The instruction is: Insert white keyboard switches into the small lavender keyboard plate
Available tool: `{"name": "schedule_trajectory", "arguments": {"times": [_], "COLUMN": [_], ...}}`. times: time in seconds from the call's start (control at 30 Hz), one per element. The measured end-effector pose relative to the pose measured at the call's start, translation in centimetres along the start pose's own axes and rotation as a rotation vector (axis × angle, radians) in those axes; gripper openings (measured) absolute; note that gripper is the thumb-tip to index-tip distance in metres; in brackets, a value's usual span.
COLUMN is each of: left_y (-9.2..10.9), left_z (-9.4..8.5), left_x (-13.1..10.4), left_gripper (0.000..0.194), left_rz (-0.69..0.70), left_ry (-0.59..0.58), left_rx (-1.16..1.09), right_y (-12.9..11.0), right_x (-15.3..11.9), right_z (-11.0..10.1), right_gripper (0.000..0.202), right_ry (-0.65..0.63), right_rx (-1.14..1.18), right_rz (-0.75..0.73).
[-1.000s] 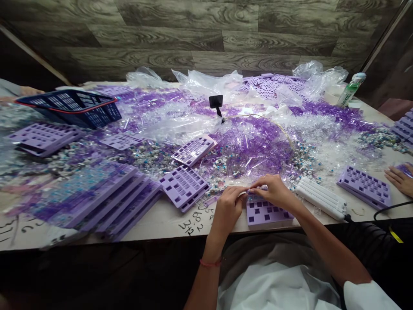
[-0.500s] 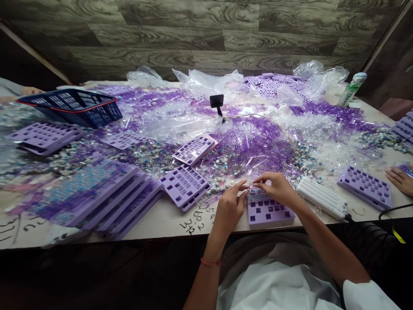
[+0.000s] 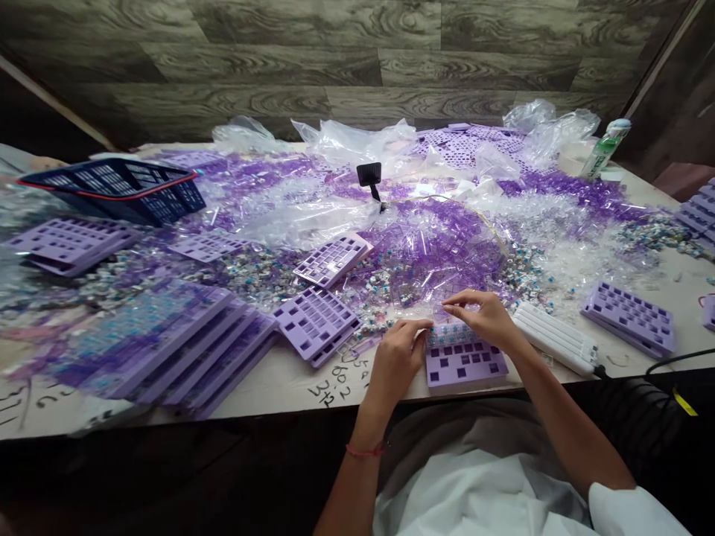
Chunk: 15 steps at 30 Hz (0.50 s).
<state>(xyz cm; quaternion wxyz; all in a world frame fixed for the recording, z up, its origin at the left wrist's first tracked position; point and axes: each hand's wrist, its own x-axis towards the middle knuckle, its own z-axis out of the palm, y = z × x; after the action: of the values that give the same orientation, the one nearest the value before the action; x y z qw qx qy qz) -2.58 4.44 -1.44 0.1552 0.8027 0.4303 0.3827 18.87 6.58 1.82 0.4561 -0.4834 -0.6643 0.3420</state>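
Note:
A purple plate with square holes (image 3: 465, 366) lies at the table's front edge, with clear and blue pieces along its upper rows. My left hand (image 3: 398, 357) is at the plate's upper left corner, thumb and forefinger closed near the rim; anything between them is too small to name. Over the plate's top edge is my right hand (image 3: 483, 316), its thumb and forefinger pinched just above the pieces. What that pinch holds, if anything, cannot be made out.
Purple plates (image 3: 318, 324) lie to the left, beside a tilted stack of filled plates (image 3: 184, 350). A white power strip (image 3: 553, 339) and more plates (image 3: 631, 316) lie right. Behind are loose pieces (image 3: 447, 231), a black stand (image 3: 369, 176), a basket (image 3: 117, 186) and a bottle (image 3: 606, 151).
My right hand has lifted slightly and moved away from my left fingertips, showing more of the plate's upper rows. The other person's hand at the far right has left the view.

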Motion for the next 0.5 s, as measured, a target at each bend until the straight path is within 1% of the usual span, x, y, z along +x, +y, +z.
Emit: {"name": "schedule_trajectory", "arguments": {"times": [0.17, 0.5], "left_y": [-0.01, -0.06], "left_z": [0.02, 0.17], "left_x": [0.29, 0.59], "left_gripper": [0.020, 0.018], "left_rz": [0.010, -0.039], "left_ry": [-0.023, 0.028], "left_rx": [0.017, -0.053], "right_y": [0.19, 0.36], "right_x": [-0.05, -0.04], "right_z": [0.10, 0.13], "right_gripper": [0.017, 0.021], "right_ry": [-0.008, 0.002], "right_rx": [-0.002, -0.001], "right_rz": [-0.011, -0.007]}}
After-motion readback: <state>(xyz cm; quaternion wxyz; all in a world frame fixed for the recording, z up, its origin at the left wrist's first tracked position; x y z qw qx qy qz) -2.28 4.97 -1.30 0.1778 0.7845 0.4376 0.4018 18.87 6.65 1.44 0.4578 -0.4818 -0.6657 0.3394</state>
